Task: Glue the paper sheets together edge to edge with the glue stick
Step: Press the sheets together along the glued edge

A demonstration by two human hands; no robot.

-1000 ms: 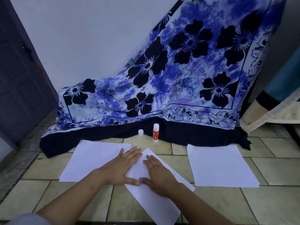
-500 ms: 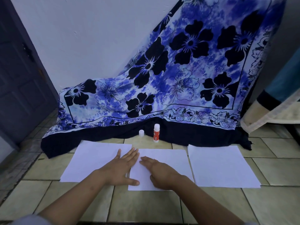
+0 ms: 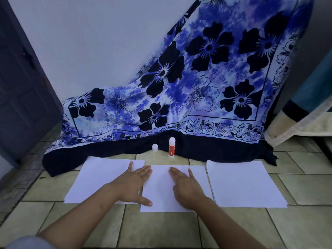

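The 3 sheets (image 3: 242,184) across the lower middle are matt white paper, the floor (image 3: 161,229) is glossy tile, the drape (image 3: 179,97) above is soft printed cloth, and the glue stick (image 3: 171,147) looks smooth plastic.

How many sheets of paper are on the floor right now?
3: left sheet, touched by the left hand; middle sheet, under the right hand; right sheet, untouched, beside the middle one. Any stacked beneath would be hidden.
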